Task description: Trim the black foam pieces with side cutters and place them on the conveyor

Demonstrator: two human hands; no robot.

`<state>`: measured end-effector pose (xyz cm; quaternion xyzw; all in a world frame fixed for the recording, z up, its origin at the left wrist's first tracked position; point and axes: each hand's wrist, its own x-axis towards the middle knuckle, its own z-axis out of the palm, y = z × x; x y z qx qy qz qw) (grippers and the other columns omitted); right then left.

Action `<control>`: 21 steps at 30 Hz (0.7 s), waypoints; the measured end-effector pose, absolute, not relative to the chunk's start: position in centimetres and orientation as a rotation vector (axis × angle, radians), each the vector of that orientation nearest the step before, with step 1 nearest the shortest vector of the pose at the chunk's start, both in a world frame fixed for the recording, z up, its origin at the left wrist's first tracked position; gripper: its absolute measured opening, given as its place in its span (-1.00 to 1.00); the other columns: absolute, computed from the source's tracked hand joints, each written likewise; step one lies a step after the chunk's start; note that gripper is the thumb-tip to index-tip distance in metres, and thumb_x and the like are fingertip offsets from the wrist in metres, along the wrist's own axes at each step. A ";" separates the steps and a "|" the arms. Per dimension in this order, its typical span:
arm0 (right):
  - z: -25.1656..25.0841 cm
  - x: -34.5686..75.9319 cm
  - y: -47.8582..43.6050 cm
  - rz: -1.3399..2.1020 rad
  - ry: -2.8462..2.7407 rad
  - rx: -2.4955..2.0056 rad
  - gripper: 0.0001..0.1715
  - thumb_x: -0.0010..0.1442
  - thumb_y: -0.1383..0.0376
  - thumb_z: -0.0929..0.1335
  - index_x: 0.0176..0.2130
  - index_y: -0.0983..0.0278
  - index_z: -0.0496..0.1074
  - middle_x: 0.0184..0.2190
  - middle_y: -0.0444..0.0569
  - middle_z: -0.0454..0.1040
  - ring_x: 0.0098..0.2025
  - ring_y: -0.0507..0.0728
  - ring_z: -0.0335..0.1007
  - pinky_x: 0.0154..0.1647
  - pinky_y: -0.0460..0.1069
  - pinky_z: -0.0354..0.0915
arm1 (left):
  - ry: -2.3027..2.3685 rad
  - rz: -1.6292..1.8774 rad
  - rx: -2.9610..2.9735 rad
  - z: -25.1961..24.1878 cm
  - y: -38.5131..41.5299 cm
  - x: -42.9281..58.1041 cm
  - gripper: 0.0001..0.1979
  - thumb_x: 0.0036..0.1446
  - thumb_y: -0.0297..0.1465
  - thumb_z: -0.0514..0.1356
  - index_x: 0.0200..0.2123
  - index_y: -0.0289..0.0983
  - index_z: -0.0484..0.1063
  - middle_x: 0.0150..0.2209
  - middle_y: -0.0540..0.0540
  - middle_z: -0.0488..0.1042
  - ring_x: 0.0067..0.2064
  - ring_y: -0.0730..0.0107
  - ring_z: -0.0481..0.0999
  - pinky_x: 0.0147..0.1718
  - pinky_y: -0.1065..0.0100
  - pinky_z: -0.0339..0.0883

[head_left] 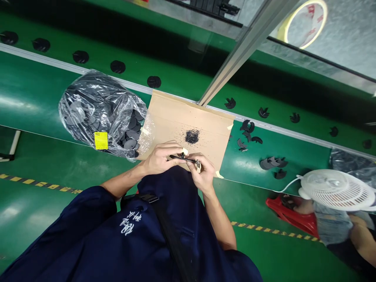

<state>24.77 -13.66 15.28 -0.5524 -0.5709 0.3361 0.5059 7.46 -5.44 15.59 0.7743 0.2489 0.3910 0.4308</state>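
Note:
My left hand (pixel 161 157) and my right hand (pixel 203 172) are closed on a thin black plastic disc (pixel 188 159), seen nearly edge-on above the front of the cardboard sheet (pixel 167 113). Pale tape (pixel 185 150) is wrapped round a fingertip of my left hand. Something small and shiny (pixel 199 165) shows at the fingers of my right hand; I cannot make out its kind. Just beyond my hands lies a heap of small black crumbs (pixel 192 136). Left of the cardboard, a clear plastic bag (pixel 100 98) with a yellow label (pixel 101 140) holds many black discs (pixel 131 144).
A row of black parts (pixel 118 66) lies on the green belt (pixel 188 74) behind a metal rail. A slanting metal post (pixel 223 78) rises behind the cardboard. At right are loose curved black pieces (pixel 247 126), a white fan (pixel 337 188) and a seated person's leg (pixel 331 223).

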 end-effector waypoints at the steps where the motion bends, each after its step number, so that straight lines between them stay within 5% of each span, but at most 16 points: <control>1: 15.3 24.8 -13.7 0.799 -1.388 -1.336 -1.00 0.32 0.30 0.42 -0.21 0.18 0.49 -0.28 -0.04 0.63 -0.26 0.11 0.59 -0.20 0.03 0.51 | 0.615 0.947 1.929 15.5 -5.4 7.4 -0.80 0.32 -0.30 0.28 -0.13 -0.32 0.59 -0.29 -0.18 0.63 -0.26 0.36 0.59 -0.24 0.34 0.51; 8: 15.9 25.0 -14.4 0.549 -1.590 -1.337 -0.80 0.29 0.45 0.38 -0.13 0.18 0.48 -0.23 -0.01 0.63 -0.23 0.13 0.60 -0.20 0.06 0.49 | 0.459 0.986 2.013 15.5 -5.1 7.0 -0.71 0.36 -0.30 0.21 0.07 -0.28 0.54 -0.18 -0.23 0.65 -0.16 0.28 0.62 -0.16 0.23 0.52; 21: 15.7 25.3 -14.5 0.427 -1.633 -1.239 -0.72 0.27 0.44 0.37 -0.05 0.15 0.48 -0.24 -0.02 0.65 -0.30 0.14 0.59 -0.30 0.07 0.47 | 0.406 1.007 1.984 17.1 -5.2 7.1 -0.73 0.32 -0.33 0.27 0.04 -0.28 0.54 -0.18 -0.23 0.66 -0.15 0.29 0.64 -0.16 0.24 0.54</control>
